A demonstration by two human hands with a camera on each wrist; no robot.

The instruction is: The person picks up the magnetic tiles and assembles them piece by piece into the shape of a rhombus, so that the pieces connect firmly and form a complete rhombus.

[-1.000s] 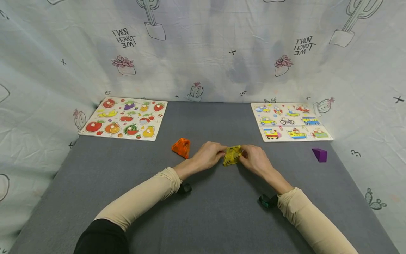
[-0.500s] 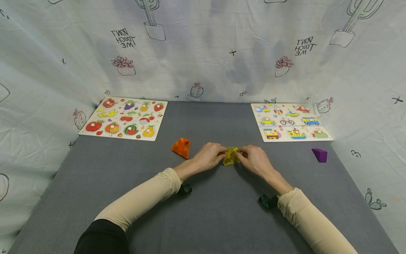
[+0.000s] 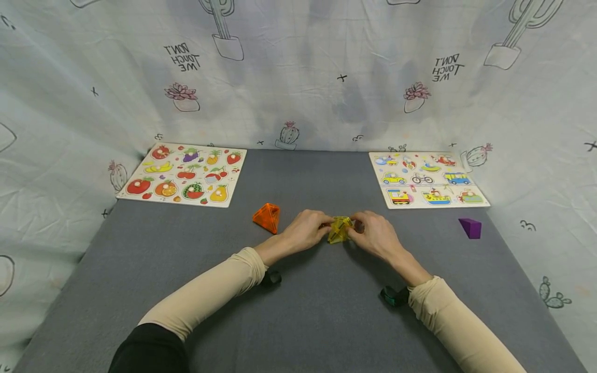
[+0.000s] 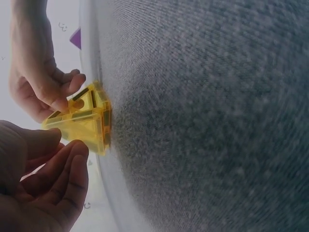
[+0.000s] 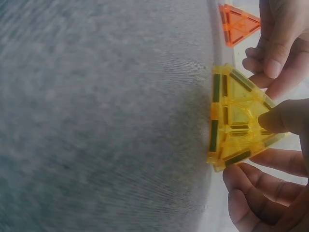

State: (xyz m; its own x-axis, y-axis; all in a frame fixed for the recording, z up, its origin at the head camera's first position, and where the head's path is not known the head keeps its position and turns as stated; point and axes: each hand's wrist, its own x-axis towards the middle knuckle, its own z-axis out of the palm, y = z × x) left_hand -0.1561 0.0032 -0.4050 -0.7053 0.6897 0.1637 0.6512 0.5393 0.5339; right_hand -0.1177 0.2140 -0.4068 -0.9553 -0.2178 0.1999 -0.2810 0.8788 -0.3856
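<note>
Yellow translucent triangular magnetic tiles (image 3: 339, 230) form a small pyramid on the grey tabletop, between the two hands. My right hand (image 3: 377, 235) pinches the pyramid from the right; in the right wrist view its thumb (image 5: 280, 116) lies over one face and the fingers are below. On the other side my left hand (image 3: 305, 229) holds the pyramid's left edge with thumb and fingertips (image 4: 77, 147). The contact of the left fingertips is partly hidden. Left of the left hand, an orange magnetic tile pyramid (image 3: 267, 217) rests on the table.
A fruit puzzle board (image 3: 184, 175) lies at the back left. At the back right is a vehicle puzzle board (image 3: 426, 180), with a purple block (image 3: 470, 228) in front of it. A patterned cloth (image 3: 298, 77) hangs behind and along the sides.
The right side of the yellow tiles has folded inward, so the shape looks narrower and more closed. My right fingers have shifted slightly left with it. My left hand has barely moved.
</note>
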